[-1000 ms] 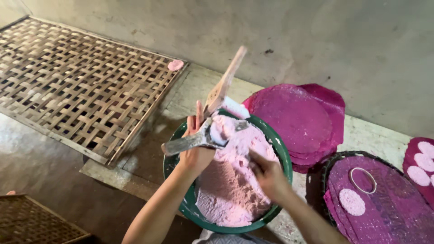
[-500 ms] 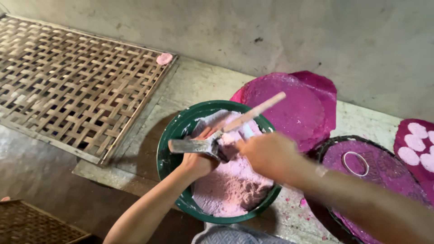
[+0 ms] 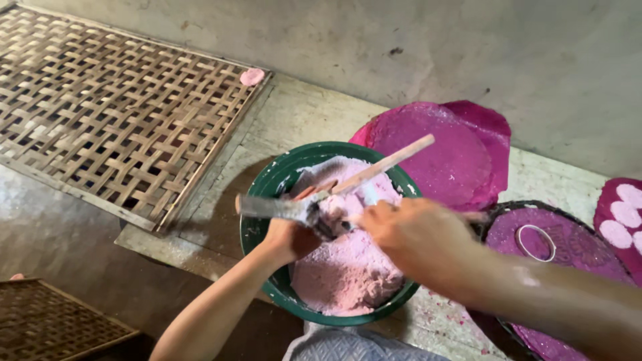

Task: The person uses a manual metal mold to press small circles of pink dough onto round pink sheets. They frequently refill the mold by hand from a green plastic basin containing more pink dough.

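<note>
While our left hand (image 3: 289, 235) grips metal scraper (image 3: 277, 208) over green bowl (image 3: 264, 184), right hand (image 3: 416, 234) closes on wooden stick (image 3: 381, 164). Step, we judge: scraping pink dough (image 3: 344, 274) off tool into bowl. Next needs firm stroke. Both forearms angled inward, hands close.

A rough grey wall (image 3: 401, 40) runs behind a pale stone slab (image 3: 301, 120). A woven bamboo mat (image 3: 114, 113) lies left, over a dark, damp floor (image 3: 60, 234).
</note>
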